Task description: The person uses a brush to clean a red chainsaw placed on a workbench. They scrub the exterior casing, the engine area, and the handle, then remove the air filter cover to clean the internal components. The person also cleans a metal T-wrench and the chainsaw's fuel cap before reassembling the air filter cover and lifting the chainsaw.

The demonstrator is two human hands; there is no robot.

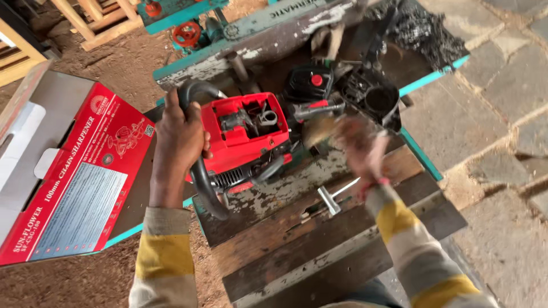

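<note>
Opened red chainsaw body (pixel 245 134) lying on a worn plank workbench (pixel 319 245) whose paint is flaking, cover off so the inner parts show, seen from above. The left hand (pixel 180 140) is wrapped fully around the black front handle (pixel 197 171) at the saw's left side, fingers closed over the tube, pinning the body down on the planks. The right hand (pixel 357 148) is blurred with motion at the saw's right end and seems to hold a brush-like tool with a pale tuft (pixel 319 130) against the black side of the engine; how tightly it grips, and exactly what it holds, cannot be told from the blur. Just near of that hand a T-shaped metal wrench (pixel 334 195) lies loose on the boards. Farther off rest a black cover with a red cap (pixel 310 81), a black cup-shaped part (pixel 381 100) and a heap of saw chain (pixel 425 31); at the left stands an open red carton (pixel 74 171). As a judgement, the work in hand goes best with the left grip kept firm so the body does not rock (the planks are uneven), with short strokes directed away from the open engine cavity, and with the loose wrench kept clear of the working wrist
</note>
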